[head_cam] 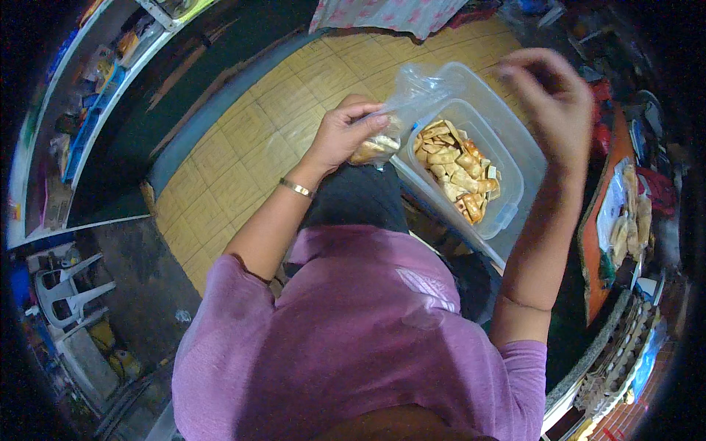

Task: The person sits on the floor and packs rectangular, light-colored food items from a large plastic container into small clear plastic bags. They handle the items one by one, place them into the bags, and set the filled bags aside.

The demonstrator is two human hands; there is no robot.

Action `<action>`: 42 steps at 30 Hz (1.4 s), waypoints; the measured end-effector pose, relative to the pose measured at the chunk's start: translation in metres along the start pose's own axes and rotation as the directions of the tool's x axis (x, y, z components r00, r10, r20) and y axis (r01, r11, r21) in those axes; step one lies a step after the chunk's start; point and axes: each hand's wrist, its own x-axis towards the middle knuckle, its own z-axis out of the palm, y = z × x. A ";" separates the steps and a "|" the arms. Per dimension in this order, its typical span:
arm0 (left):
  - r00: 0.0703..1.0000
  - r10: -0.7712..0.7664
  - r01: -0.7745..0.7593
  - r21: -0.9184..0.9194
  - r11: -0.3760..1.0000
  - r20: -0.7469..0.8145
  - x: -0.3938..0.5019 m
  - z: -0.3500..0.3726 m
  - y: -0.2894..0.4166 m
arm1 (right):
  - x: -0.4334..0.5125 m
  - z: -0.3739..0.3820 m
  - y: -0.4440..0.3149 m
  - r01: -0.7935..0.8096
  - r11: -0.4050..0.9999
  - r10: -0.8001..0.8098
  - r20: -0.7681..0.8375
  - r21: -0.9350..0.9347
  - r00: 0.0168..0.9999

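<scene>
My left hand (345, 129) pinches a clear plastic bag (422, 88) between thumb and fingers, over my lap. Some pale and brown food pieces (378, 148) sit in the bag's lower part; its loose upper end spreads towards the right. Beside it stands a clear plastic tub (514, 176) holding many golden-brown pieces that look like baked snacks or pastry (455, 171). My right hand (554, 107) is raised above the tub's right side, fingers curled and blurred by motion. Whether anything is between those fingertips cannot be made out.
Yellow parquet-patterned flooring (248, 143) spreads ahead and left. Shelves (105, 105) with packed goods stand at the left, above a white plastic chair (74, 292). To the right are an orange board (598, 264) with bagged items and stacked egg trays (618, 344). A patterned curtain (386, 16) hangs ahead.
</scene>
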 end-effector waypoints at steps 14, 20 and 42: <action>0.996 -0.090 0.089 0.072 0.993 0.014 -0.008 0.047 0.029 | -0.024 0.024 -0.001 -0.109 0.994 0.108 0.310 -0.014 0.945; 0.972 0.148 -0.151 0.006 0.988 0.181 0.001 0.061 0.040 | -0.017 0.006 -0.026 0.290 0.956 -0.290 0.269 0.042 0.918; 0.697 -0.198 0.036 0.242 0.970 0.689 0.025 0.128 0.074 | -0.012 -0.015 -0.045 0.510 0.788 -0.381 0.377 -0.346 0.844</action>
